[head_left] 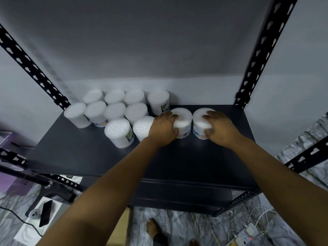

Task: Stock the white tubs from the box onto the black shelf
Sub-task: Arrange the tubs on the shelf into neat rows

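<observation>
— Where are the two new ones going?

— On the black shelf [88, 153], just right of the cluster of tubs [113, 110] already standing at its back left. The left hand [162, 129] is curled round one white tub [182, 119], fingers over the lid, thumb on the near side. The right hand [221, 128] grips a second tub [200, 119] the same way. Both tubs look set down upright, almost touching each other.

— And the box?

— Only a brown edge [124, 226] shows below the shelf front, by a bare foot [152, 228]; I can't tell what's left in it.

— What might go wrong?

— The left wrist lies tight against the front tub of the cluster [142, 126]. Pulled back carelessly, I'd judge it could catch that one and tip it toward the shelf's open front. They look light, so a nudge could topple neighbours too.
</observation>
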A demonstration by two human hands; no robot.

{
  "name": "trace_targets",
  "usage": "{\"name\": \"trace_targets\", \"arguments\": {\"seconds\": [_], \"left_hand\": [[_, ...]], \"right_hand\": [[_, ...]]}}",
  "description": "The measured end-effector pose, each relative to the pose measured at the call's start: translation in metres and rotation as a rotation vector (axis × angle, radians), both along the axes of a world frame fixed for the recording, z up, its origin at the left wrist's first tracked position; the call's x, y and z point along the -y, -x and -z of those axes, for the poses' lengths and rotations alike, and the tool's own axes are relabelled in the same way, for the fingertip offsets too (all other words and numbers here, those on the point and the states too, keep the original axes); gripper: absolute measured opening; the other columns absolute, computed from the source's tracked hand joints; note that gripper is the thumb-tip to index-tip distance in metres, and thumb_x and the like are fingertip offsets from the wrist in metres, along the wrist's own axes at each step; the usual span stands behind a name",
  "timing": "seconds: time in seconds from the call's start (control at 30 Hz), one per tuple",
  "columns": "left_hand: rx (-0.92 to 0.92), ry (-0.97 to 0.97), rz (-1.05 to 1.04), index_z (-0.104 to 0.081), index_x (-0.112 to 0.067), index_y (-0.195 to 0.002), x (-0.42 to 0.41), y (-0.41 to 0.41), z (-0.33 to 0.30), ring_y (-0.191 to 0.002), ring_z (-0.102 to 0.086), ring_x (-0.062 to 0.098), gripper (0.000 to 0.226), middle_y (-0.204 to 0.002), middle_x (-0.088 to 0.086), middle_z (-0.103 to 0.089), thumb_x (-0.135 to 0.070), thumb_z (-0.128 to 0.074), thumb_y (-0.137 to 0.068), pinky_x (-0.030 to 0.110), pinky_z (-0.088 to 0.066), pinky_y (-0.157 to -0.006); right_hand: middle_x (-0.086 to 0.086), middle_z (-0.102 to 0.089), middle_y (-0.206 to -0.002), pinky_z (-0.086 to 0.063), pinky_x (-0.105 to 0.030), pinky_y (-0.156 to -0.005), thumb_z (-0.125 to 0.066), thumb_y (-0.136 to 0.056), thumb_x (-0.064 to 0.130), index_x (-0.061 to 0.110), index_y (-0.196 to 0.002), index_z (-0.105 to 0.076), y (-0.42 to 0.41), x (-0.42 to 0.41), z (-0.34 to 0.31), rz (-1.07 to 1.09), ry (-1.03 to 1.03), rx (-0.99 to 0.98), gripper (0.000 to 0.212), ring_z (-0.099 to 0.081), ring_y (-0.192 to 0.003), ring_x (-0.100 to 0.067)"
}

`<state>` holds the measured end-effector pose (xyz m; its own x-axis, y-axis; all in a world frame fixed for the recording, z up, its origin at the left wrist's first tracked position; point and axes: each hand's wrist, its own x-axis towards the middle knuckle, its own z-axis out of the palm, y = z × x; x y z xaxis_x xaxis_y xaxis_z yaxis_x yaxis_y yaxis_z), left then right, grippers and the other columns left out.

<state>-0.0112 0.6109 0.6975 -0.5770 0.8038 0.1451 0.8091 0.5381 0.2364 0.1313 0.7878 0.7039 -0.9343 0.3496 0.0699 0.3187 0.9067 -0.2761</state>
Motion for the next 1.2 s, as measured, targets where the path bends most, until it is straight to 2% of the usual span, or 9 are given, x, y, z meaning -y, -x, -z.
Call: {"name": "trace_targets", "arguments": {"seconds": [0.17,0.3,0.47,0.63,0.7,0.97,1.2], "left_hand": [[-0.001,-0.008,-0.026,-0.047,-0.015,-0.136,-0.0005,-0.0004,-0.0005,-0.132,-0.037,0.03,0.053,-0.144,0.012,-0.042,-0.036,-0.058,-0.088,0.041,-0.028,-0.109],[0.016,-0.012,-0.008,-0.048,-0.013,-0.135,-0.0003,-0.0007,-0.0022,-0.131,-0.039,0.029,0.05,-0.142,0.012,-0.044,-0.034,-0.057,-0.09,0.039,-0.029,-0.109],[0.032,-0.015,-0.005,-0.048,-0.013,-0.135,0.002,0.0005,-0.004,-0.133,-0.038,0.027,0.048,-0.143,0.011,-0.044,-0.031,-0.056,-0.091,0.036,-0.027,-0.109],[0.04,-0.013,-0.02,-0.046,-0.016,-0.137,0.0034,0.0016,-0.0036,-0.134,-0.036,0.027,0.055,-0.146,0.01,-0.04,-0.041,-0.057,-0.089,0.038,-0.027,-0.111],[0.04,0.006,-0.019,-0.043,-0.017,-0.139,0.0039,0.0021,-0.0039,-0.136,-0.034,0.026,0.055,-0.149,0.01,-0.037,-0.041,-0.055,-0.091,0.038,-0.024,-0.112],[0.076,0.0,0.006,-0.047,-0.015,-0.136,0.0031,0.0041,-0.0061,-0.132,-0.039,0.026,0.049,-0.145,0.009,-0.041,-0.034,-0.057,-0.092,0.037,-0.028,-0.109],[0.051,-0.016,0.025,-0.049,-0.015,-0.135,0.0039,0.0052,-0.006,-0.13,-0.041,0.026,0.048,-0.142,0.009,-0.045,-0.034,-0.057,-0.091,0.037,-0.029,-0.107]], "right_hand": [[-0.014,-0.045,-0.142,-0.029,-0.04,-0.109,-0.061,-0.08,0.017,0.01,-0.134,-0.05,-0.0007,0.0028,-0.0004,0.011,-0.016,-0.004,0.055,-0.038,-0.128,-0.035],[-0.013,-0.051,-0.136,-0.033,-0.04,-0.107,-0.061,-0.078,0.01,0.008,-0.13,-0.054,-0.0021,0.0033,-0.0005,-0.011,0.026,-0.037,0.052,-0.042,-0.123,-0.036],[-0.012,-0.05,-0.137,-0.03,-0.038,-0.108,-0.06,-0.08,0.006,0.007,-0.131,-0.053,-0.0042,0.0054,-0.0033,-0.034,0.067,-0.044,0.051,-0.04,-0.126,-0.035],[-0.011,-0.036,-0.149,-0.025,-0.041,-0.114,-0.061,-0.086,0.022,0.011,-0.139,-0.044,-0.0016,0.0052,-0.0033,-0.003,0.058,-0.007,0.057,-0.03,-0.135,-0.032],[-0.011,-0.037,-0.148,-0.025,-0.04,-0.114,-0.06,-0.088,0.027,0.011,-0.139,-0.043,0.0005,0.0053,-0.0026,0.006,0.062,-0.002,0.055,-0.032,-0.135,-0.031],[-0.012,-0.042,-0.145,-0.026,-0.035,-0.113,-0.061,-0.088,0.026,0.009,-0.137,-0.047,0.003,0.0012,-0.0035,-0.004,0.086,0.004,0.053,-0.036,-0.134,-0.029],[-0.01,-0.041,-0.146,-0.028,-0.037,-0.113,-0.06,-0.088,0.027,0.01,-0.137,-0.046,0.0026,0.0021,-0.003,0.009,0.09,0.003,0.054,-0.036,-0.134,-0.029]]}}
